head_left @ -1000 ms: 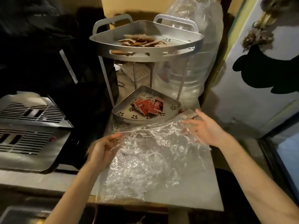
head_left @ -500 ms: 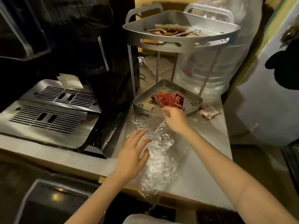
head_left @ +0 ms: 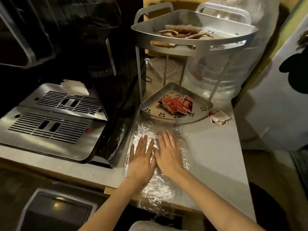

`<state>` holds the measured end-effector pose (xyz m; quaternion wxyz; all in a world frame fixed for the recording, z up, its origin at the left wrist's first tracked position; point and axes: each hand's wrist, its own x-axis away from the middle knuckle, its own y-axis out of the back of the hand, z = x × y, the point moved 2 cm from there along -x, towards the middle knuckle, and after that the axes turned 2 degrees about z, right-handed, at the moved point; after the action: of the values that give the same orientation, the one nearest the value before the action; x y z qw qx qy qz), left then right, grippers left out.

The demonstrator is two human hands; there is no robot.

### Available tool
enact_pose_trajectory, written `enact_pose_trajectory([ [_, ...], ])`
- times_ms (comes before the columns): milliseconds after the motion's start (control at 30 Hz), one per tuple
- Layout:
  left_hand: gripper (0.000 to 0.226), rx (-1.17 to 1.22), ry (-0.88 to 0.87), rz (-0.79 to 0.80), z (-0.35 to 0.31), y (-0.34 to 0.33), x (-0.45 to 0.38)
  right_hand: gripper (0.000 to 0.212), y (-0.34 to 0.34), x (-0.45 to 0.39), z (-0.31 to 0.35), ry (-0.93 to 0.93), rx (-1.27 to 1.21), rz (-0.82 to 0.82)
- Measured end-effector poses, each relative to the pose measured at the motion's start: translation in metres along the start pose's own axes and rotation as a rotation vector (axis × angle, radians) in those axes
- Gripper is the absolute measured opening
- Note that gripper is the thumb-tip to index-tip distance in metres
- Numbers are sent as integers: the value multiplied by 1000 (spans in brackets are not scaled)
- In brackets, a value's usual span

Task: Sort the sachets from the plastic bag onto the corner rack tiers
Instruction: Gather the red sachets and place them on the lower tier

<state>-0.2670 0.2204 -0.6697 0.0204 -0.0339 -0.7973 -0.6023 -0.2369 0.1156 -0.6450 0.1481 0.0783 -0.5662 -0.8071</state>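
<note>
**Both palms flat on the emptied bag**

My fingers (head_left: 146, 144) are stretched out straight and slightly spread, gripping nothing; both hands lie palm-down, side by side. The left hand (head_left: 142, 157) and right hand (head_left: 168, 152) touch at the thumbs and press on the plastic bag (head_left: 156, 189). I judge this is to flatten it: the crinkled film lies along the counter (head_left: 213, 155) and overhangs the near edge, so weight on it keeps it in place.

Just beyond my fingertips stands the corner rack (head_left: 193, 52). Its lower tier (head_left: 201, 114) holds the red sachets (head_left: 176, 104) in a loose heap at its middle; the upper tier (head_left: 230, 40) carries the pale brownish sachets (head_left: 183, 31).

A few stray sachets (head_left: 219, 117) lie on the counter just right of the lower tier, so I judge the sorting nearly but not wholly finished. Left of the bag sits a dark machine with slotted metal trays (head_left: 50, 120).
</note>
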Motion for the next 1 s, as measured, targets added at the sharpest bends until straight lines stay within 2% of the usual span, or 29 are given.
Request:
enact_pose_trajectory([
  [67, 60, -1, -4, 11, 0, -2, -1, 69, -8, 1, -6, -2, 33, 11],
  [200, 67, 18, -1, 10, 1, -4, -1, 61, -17, -2, -12, 3, 42, 27],
  [300, 64, 37, 4, 18, 4, -5, -3, 61, -21, -5, -13, -1, 46, 18],
  [500, 57, 7, -11, 45, 7, -5, -8, 71, -25, -8, -13, -18, 29, 7],
  [633, 62, -15, -10, 71, 6, -5, -11, 88, -27, -10, -14, -24, 59, 46],
  [767, 65, -71, 0, 168, 3, -1, -17, 81, -25, -14, -17, -30, 91, 78],
  [867, 56, -86, 26, 269, 0, 5, -21, 83, -23, -15, -21, -21, 28, 121],
  [1000, 57, -219, 41, 393, -4, 10, -26, 52, 2, -17, -28, 61, -329, 113],
])
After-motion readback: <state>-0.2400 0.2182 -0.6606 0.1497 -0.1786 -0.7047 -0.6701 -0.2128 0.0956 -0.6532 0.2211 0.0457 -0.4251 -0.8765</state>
